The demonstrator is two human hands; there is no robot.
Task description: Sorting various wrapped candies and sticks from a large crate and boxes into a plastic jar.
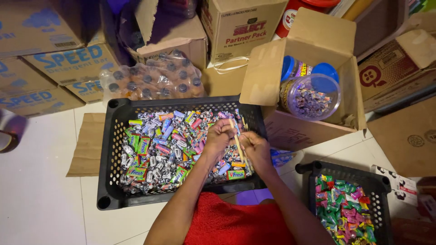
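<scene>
- Rubber bands (238, 139), thin and tan, stretch between both hands over the right part of a black plastic crate (113, 156); the strands run from above the fingers down past the knuckles.
- Left hand (219, 136) is curled, fingers pinched shut on the bands, its forearm coming up from the lower left.
- Right hand (254, 146) is likewise closed on the bands, just beside the left and touching or nearly touching it; its forearm rises from the lower right.
- Both forearms converge above a red cloth (236, 222) on the person's lap.
- Wrapped candies (159, 149), silver, green, pink and blue, fill the crate beneath the hands.
- Second black crate (379, 183) at the lower right holds brightly coloured sweets (343, 211).
- Open cardboard box (313, 50) just beyond the first crate's right corner holds clear jars (311, 95) of candy with blue lids.
- Shrink-wrapped bottles (154, 77) and more cartons (50, 68) stand behind, on the pale tiled floor (41, 190).
</scene>
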